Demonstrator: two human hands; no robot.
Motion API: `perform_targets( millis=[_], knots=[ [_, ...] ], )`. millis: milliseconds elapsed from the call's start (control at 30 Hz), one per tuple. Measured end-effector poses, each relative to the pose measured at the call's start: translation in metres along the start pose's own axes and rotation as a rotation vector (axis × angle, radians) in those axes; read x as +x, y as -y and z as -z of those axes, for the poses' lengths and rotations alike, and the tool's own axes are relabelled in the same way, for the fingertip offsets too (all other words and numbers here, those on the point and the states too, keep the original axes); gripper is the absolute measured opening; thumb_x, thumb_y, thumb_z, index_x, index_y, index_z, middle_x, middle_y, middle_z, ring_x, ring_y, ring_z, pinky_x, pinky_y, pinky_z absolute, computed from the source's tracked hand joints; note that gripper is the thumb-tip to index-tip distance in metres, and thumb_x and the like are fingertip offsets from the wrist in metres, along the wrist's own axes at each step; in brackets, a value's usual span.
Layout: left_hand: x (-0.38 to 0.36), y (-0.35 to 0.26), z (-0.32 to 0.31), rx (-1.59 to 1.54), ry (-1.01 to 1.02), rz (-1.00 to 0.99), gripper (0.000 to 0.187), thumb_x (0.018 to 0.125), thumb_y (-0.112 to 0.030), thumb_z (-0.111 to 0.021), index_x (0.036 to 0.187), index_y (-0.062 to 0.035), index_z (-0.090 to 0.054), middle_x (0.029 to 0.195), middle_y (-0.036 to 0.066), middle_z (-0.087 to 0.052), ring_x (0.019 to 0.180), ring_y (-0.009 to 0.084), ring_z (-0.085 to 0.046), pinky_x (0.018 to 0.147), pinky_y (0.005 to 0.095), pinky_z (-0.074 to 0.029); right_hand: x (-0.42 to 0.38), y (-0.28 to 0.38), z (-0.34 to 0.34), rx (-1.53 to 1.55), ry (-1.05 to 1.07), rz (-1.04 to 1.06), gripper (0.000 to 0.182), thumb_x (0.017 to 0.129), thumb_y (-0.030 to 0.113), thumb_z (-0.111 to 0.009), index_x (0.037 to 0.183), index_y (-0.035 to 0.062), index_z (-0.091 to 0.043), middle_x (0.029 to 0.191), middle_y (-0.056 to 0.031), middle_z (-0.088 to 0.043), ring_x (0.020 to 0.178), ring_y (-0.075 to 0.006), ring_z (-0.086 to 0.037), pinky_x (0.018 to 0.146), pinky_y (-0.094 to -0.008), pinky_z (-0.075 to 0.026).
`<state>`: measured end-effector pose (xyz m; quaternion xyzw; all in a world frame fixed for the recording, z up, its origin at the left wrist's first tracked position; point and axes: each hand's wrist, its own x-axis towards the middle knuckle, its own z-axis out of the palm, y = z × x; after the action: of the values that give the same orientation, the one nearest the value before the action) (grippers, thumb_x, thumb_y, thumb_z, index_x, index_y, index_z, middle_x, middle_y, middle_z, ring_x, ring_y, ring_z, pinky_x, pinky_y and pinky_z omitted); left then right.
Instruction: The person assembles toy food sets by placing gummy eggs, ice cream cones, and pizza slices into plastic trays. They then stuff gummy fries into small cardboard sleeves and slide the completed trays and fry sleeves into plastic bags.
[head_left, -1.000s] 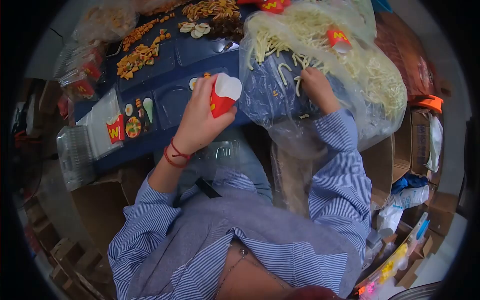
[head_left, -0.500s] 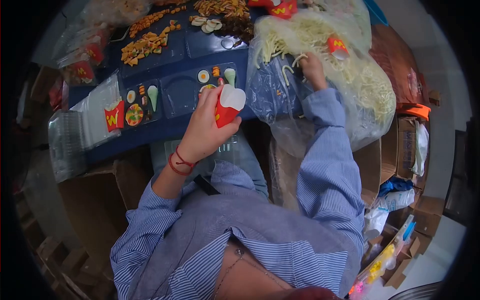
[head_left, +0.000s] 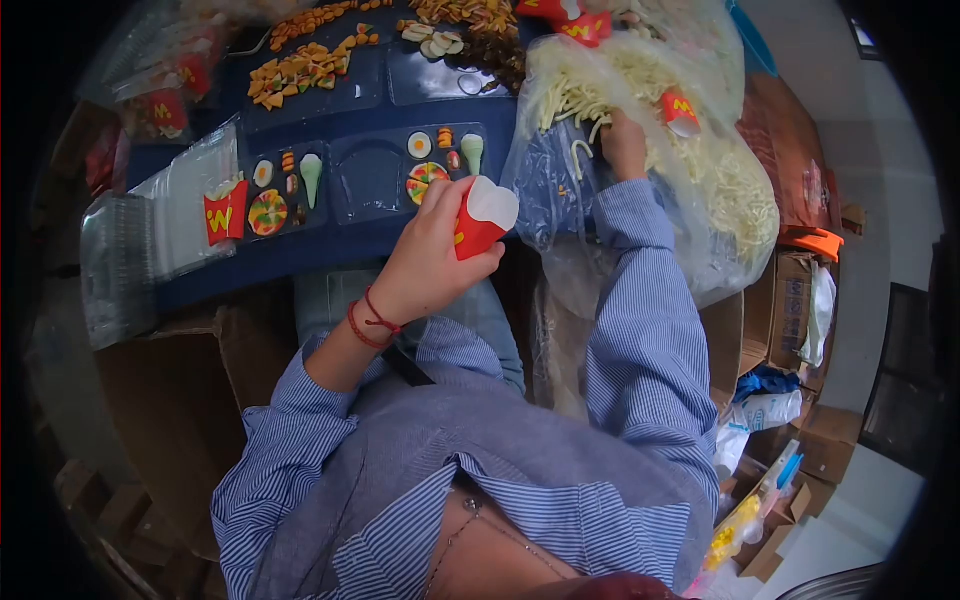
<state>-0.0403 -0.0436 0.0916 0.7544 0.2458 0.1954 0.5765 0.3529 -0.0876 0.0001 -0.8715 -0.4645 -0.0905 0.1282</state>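
My left hand (head_left: 435,245) is closed around a small red toy French fry carton (head_left: 482,218) with a yellow mark, its white inside facing up. My right hand (head_left: 624,148) reaches down into a large clear plastic bag (head_left: 550,215) of pale toy French fries (head_left: 735,195). Its fingers are bent around pale strands at the edge of the heap, with the fingertips partly hidden. One loose curved toy fry (head_left: 579,160) lies on the plastic left of that hand. Another red carton (head_left: 680,113) rests on the fries to its right.
Clear blister trays hold toy food: a pizza (head_left: 268,213), a fried egg (head_left: 419,146), a green cone (head_left: 473,152). A filled fry carton (head_left: 225,212) lies at left beside stacked clear trays (head_left: 120,265). Piles of small toy pieces (head_left: 300,75) lie farther back. Cardboard boxes (head_left: 165,420) stand below.
The view has shifted slightly. My right hand has moved a little up and deeper toward the fry heap. My left hand still holds the carton, now a bit nearer the bag.
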Motion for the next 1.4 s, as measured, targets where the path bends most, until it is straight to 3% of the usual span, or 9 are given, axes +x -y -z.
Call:
perform_targets(
  millis=[167, 233, 367, 433, 533, 867, 1033, 1267, 1400],
  knots=[
    [-0.003, 0.003, 0.005, -0.002, 0.001, 0.002, 0.067, 0.079, -0.016, -0.073, 0.135, 0.0, -0.04, 0.126, 0.014, -0.047, 0.116, 0.029, -0.053, 0.097, 0.0354, -0.044, 0.011, -0.01, -0.003, -0.056, 0.064, 0.105, 0.029, 0.083, 0.028, -0.058, 0.089, -0.0003, -0.062, 0.085, -0.0259, -0.066, 0.085, -0.0426, -0.064, 0.076, -0.0508, -0.05],
    [-0.003, 0.003, 0.007, -0.036, 0.003, 0.033, 0.067, 0.079, -0.017, -0.073, 0.135, 0.0002, -0.041, 0.125, 0.014, -0.048, 0.116, 0.0284, -0.053, 0.097, 0.0351, -0.044, 0.018, -0.014, -0.004, 0.308, 0.271, -0.281, 0.037, 0.084, 0.034, -0.057, 0.086, -0.0031, -0.065, 0.085, -0.0263, -0.067, 0.085, -0.0423, -0.065, 0.077, -0.0498, -0.05],
    [-0.002, 0.009, 0.001, -0.011, -0.013, -0.024, 0.07, 0.077, -0.025, -0.073, 0.132, 0.0038, -0.041, 0.121, 0.019, -0.049, 0.108, 0.0357, -0.056, 0.091, 0.0391, -0.048, 0.014, 0.015, -0.002, 0.647, 0.541, -0.591, 0.045, 0.084, 0.038, -0.057, 0.088, -0.0057, -0.068, 0.089, -0.0273, -0.068, 0.088, -0.0419, -0.066, 0.08, -0.048, -0.05],
    [-0.002, 0.004, -0.001, -0.01, 0.024, -0.053, 0.071, 0.077, -0.026, -0.073, 0.132, 0.0045, -0.041, 0.121, 0.019, -0.048, 0.109, 0.0356, -0.057, 0.091, 0.0391, -0.048, 0.012, 0.044, 0.007, 0.097, 0.322, -0.23, 0.048, 0.084, 0.039, -0.058, 0.097, -0.006, -0.069, 0.096, -0.0283, -0.067, 0.092, -0.042, -0.066, 0.083, -0.0466, -0.05],
    [-0.006, 0.004, 0.0, -0.021, 0.01, -0.046, 0.071, 0.077, -0.026, -0.073, 0.132, 0.0049, -0.041, 0.121, 0.019, -0.048, 0.109, 0.0359, -0.056, 0.091, 0.0391, -0.048, 0.015, 0.054, 0.003, 0.009, 0.327, -0.187, 0.048, 0.083, 0.039, -0.06, 0.098, -0.0056, -0.069, 0.097, -0.0287, -0.067, 0.094, -0.0423, -0.066, 0.084, -0.0463, -0.05],
    [-0.01, 0.006, 0.005, -0.014, 0.009, -0.027, 0.07, 0.077, -0.026, -0.073, 0.132, 0.0042, -0.042, 0.121, 0.019, -0.049, 0.109, 0.0358, -0.056, 0.092, 0.039, -0.047, -0.021, -0.012, 0.045, 0.175, 0.757, -0.041, 0.044, 0.082, 0.034, -0.065, 0.104, -0.0046, -0.064, 0.1, -0.027, -0.067, 0.098, -0.0376, -0.066, 0.083, -0.0428, -0.051],
    [-0.006, 0.0, -0.008, -0.021, 0.06, -0.083, 0.069, 0.077, -0.025, -0.073, 0.132, 0.0039, -0.043, 0.117, 0.018, -0.05, 0.107, 0.0352, -0.057, 0.091, 0.0383, -0.048, -0.045, 0.026, 0.047, 0.182, 0.484, -0.126, 0.05, 0.085, 0.037, -0.064, 0.113, -0.0048, -0.058, 0.098, -0.0273, -0.067, 0.097, -0.0388, -0.066, 0.081, -0.0438, -0.051],
    [-0.008, 0.003, -0.004, 0.023, 0.067, -0.022, 0.069, 0.077, -0.026, -0.073, 0.132, 0.0037, -0.043, 0.118, 0.018, -0.049, 0.105, 0.0355, -0.057, 0.09, 0.0386, -0.048, -0.052, 0.036, 0.037, 0.039, 0.534, 0.166, 0.038, 0.086, 0.034, -0.061, 0.103, 0.0001, -0.059, 0.086, -0.0273, -0.066, 0.085, -0.0453, -0.063, 0.076, -0.0503, -0.05],
    [-0.008, 0.006, -0.005, 0.016, 0.073, -0.006, 0.07, 0.077, -0.027, -0.072, 0.132, 0.0033, -0.043, 0.118, 0.018, -0.049, 0.105, 0.0358, -0.057, 0.09, 0.039, -0.048, -0.07, 0.036, 0.063, 0.106, 0.409, 0.354, 0.028, 0.085, 0.018, -0.058, 0.107, 0.0001, -0.053, 0.09, -0.0256, -0.064, 0.09, -0.044, -0.062, 0.077, -0.0472, -0.05]
  ],
)
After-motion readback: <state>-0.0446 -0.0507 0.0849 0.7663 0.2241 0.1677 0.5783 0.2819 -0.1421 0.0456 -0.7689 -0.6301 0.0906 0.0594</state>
